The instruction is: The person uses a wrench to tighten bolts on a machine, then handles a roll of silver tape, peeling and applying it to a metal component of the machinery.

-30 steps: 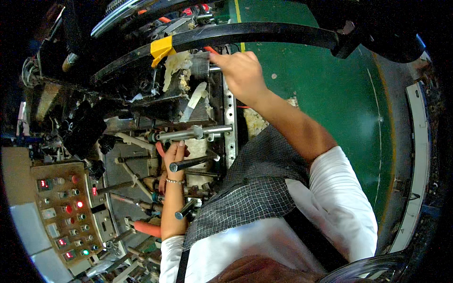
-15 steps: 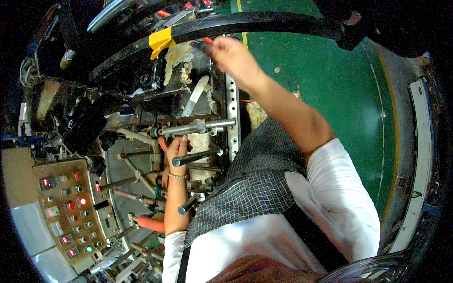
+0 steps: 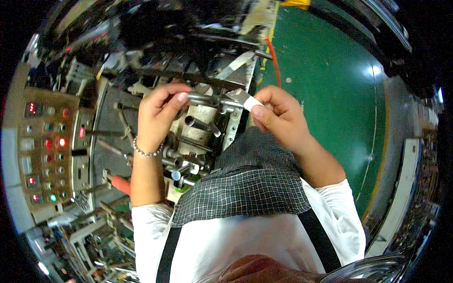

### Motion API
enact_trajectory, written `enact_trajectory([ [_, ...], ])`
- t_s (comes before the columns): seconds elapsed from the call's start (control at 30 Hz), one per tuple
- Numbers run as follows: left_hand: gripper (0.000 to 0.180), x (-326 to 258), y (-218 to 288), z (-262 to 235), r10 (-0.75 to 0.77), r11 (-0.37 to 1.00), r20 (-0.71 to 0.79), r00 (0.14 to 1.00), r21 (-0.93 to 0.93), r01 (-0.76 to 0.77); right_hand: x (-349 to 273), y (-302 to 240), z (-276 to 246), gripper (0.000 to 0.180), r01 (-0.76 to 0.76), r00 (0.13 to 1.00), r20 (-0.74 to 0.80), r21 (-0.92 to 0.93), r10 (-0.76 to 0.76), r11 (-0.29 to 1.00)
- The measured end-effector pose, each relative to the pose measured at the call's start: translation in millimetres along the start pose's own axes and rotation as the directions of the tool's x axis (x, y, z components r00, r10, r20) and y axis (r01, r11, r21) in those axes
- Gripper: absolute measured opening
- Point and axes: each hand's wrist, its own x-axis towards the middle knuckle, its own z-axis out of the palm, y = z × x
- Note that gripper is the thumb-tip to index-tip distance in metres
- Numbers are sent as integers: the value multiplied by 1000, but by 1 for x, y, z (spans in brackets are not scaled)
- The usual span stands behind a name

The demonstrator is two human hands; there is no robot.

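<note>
My left hand (image 3: pixel 159 111), with a beaded bracelet at its wrist, pinches the near-left end of a dark, shiny metal tube (image 3: pixel 202 98). The tube lies roughly level over the machine fixture. On its other side my right hand (image 3: pixel 281 113) grips a flat, blade-like strip (image 3: pixel 246 99), white near the fingers and grey toward its tip. That tip points at the tube's right end; whether they touch I cannot tell. Just below the tube a dark hollow pipe (image 3: pixel 196 123) stands out of the fixture, and another round-ended pipe (image 3: pixel 176 175) sits nearer me.
At the left stands a control panel (image 3: pixel 47 146) with lit displays and buttons. An orange-red handle (image 3: pixel 121 184) sticks out near my left forearm. Another flat pale blade (image 3: pixel 236 65) rests on the dark bench beyond, beside a red cord (image 3: pixel 273 61). Green floor (image 3: pixel 330 113) stretches to the right.
My right hand has come back from far ahead to the tube's right end, now with the flat strip in it. My left hand now pinches the tube. The whole view has turned.
</note>
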Motion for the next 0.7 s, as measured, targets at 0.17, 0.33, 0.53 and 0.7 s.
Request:
enact_trajectory([
  [0.17,41,-12,61,8,155,988,243,958,-38,-150,5,-12,35,18,48,997,73,-179,-36,983],
  [0.33,16,-23,51,-10,178,978,156,972,80,-192,7,-20,55,16,238,971,147,-484,-189,842],
  [0.53,26,-31,28,-64,21,936,-140,990,-346,-68,8,-18,57,14,8,999,55,-108,-2,994],
  [0.7,23,-34,24,-21,191,906,-56,980,-374,-198,18,-26,80,14,-61,984,176,157,33,986],
])
